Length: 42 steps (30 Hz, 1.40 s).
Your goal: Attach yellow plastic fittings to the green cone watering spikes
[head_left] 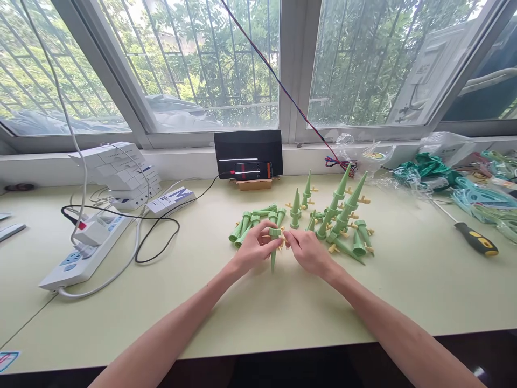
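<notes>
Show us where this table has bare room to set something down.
Bare table lies between the green spikes and screwdriver, between the black cable and left hand, and nearer, between the forearms. It's crowded among the spikes around the right hand, and at back right with bags.

Green spike (273,258) — wide-topped, tapered, tip downward

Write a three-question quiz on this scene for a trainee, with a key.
1. What does the left hand hold?
A) a power strip
B) a green spike
C) a cable

2. True or false: the phone stands in front of the black screen.

3. Fill the gap: the screwdriver has a black and ____ handle.

Key: 1. B; 2. True; 3. yellow.
</notes>
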Tool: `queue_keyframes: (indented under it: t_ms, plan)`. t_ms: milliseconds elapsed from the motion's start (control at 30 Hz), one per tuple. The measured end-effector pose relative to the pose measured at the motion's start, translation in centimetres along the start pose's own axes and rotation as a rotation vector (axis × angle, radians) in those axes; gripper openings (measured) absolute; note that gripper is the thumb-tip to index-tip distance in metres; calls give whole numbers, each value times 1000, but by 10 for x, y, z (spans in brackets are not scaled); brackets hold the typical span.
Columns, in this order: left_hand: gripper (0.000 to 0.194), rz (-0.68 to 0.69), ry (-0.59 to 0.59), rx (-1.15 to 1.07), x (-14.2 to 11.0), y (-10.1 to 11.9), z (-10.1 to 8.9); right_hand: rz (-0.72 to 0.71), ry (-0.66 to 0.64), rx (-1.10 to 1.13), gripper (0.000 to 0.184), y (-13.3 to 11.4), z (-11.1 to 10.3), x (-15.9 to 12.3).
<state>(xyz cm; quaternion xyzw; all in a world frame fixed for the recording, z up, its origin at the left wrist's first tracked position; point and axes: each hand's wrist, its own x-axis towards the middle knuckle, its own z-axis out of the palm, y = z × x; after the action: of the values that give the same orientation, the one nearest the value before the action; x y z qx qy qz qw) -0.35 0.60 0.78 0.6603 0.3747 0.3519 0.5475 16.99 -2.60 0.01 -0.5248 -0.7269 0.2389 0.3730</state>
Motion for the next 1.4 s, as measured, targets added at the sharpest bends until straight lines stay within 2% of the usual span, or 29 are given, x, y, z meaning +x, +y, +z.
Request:
queue_keyframes:
  t_ms: [133,333,433,633,867,1100,1400]
  plan:
    - [37,-12,20,-17,0,0,0,-21,21,13,40,1,0,0]
    - [41,-61,83,-55,1,1,-3,-54,52,118,22,1,-1,-2]
    - [42,-72,82,-73,1,1,-4,-50,48,144,21,0,-1,-1]
    - [42,-31,70,-53,1,-1,-3,-42,47,110,24,2,1,-2]
    - [41,12,63,-38,-1,2,2,-40,39,46,37,3,1,-1]
    - [39,20,53,-47,0,1,1,-5,25,68,45,1,0,-1]
    - [43,-49,97,-87,1,2,-3,-43,62,159,23,0,0,-2]
